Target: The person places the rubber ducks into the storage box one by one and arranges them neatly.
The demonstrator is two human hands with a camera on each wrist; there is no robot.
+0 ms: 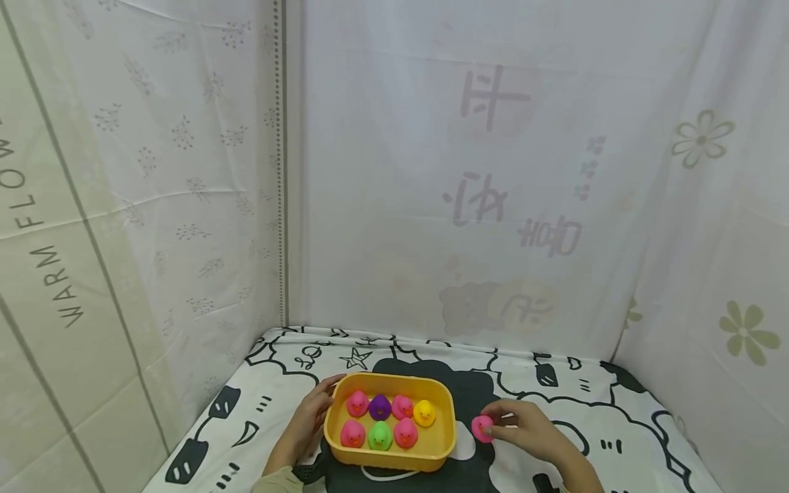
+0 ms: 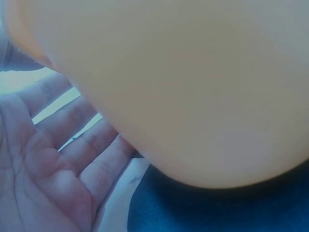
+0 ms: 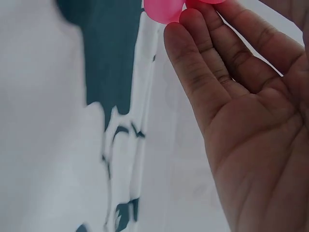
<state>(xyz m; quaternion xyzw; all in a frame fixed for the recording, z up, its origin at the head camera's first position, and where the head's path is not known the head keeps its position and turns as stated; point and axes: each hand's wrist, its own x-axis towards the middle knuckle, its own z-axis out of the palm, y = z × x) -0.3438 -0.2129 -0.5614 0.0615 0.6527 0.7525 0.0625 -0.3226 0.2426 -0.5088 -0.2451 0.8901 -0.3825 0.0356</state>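
A yellow plastic basin (image 1: 390, 460) holds several small rubber ducks in two rows. The back row has a pink duck (image 1: 357, 404), a purple duck (image 1: 379, 407), another pink one and a yellow duck (image 1: 424, 413). In front, a green duck (image 1: 379, 436) sits between two pink ones. My left hand (image 1: 310, 415) rests against the basin's left side, its fingers nearly straight along the outer wall (image 2: 193, 96) in the left wrist view. To the right of the basin, my right hand (image 1: 524, 426) pinches a pink duck (image 1: 481, 429) between thumb and fingertips.
A white cloth with black cartoon drawings (image 1: 259, 390) covers the table, with a large dark patch (image 1: 474, 390) around the basin. Pale printed curtains (image 1: 394, 171) stand at the back and both sides. A white loop (image 1: 390, 476) shows by the basin's front.
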